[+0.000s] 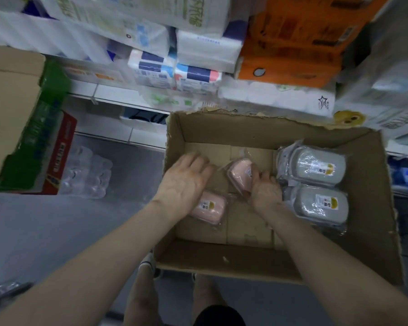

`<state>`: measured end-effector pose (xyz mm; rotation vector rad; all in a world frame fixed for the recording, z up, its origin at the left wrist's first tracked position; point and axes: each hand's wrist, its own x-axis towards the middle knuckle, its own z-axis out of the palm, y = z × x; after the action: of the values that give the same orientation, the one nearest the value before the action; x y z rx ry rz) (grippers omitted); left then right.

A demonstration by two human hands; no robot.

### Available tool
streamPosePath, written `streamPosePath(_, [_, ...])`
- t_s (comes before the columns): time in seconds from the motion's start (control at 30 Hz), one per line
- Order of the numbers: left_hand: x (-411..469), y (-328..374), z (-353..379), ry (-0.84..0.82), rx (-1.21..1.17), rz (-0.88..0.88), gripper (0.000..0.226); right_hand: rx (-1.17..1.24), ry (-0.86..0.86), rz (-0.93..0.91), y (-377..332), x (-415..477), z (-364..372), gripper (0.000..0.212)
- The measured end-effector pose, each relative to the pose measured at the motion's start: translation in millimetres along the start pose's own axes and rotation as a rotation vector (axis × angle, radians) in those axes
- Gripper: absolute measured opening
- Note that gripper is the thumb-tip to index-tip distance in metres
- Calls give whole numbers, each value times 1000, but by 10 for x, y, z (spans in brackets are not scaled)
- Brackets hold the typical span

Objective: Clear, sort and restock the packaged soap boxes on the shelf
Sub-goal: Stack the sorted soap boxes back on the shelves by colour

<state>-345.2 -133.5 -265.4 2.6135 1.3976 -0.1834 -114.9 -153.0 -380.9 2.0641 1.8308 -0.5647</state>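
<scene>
Inside the carton (375, 208), the right hand (265, 191) has its grip around a tilted pink soap box (239, 171). The left hand (186, 182), grip released, spreads over a flat pink soap box (211, 208). Grey soap boxes (316, 168) line the right wall, and tissue packs (198, 76) crowd the far edge.

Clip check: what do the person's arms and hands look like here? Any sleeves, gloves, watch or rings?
The left forearm and right forearm are bare all the way to the frame's edge; no sleeve shows. The left hand and right hand wear no gloves. No watch, bracelet or ring is visible on either wrist or on the fingers that show.
</scene>
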Motion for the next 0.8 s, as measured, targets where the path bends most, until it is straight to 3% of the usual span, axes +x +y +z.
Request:
streamPosePath(0.2, [248, 384, 719, -541, 123, -42, 73, 39, 65, -74, -47, 159, 150, 97])
streamPosePath(0.27, [245, 421, 962, -628, 112, -66, 80, 65, 44, -72, -54, 225, 186, 99])
streamPosePath(0.37, [246, 456, 1189, -634, 106, -114, 84, 112, 71, -66, -51, 271, 272, 100])
streamPosePath(0.57, [230, 442, 1111, -538, 154, -91, 67, 173, 73, -71, -37, 258, 162, 99])
streamPosePath(0.8, [144, 345, 664, -403, 57, -49, 62, 276, 250, -99, -161, -20, -338, 98])
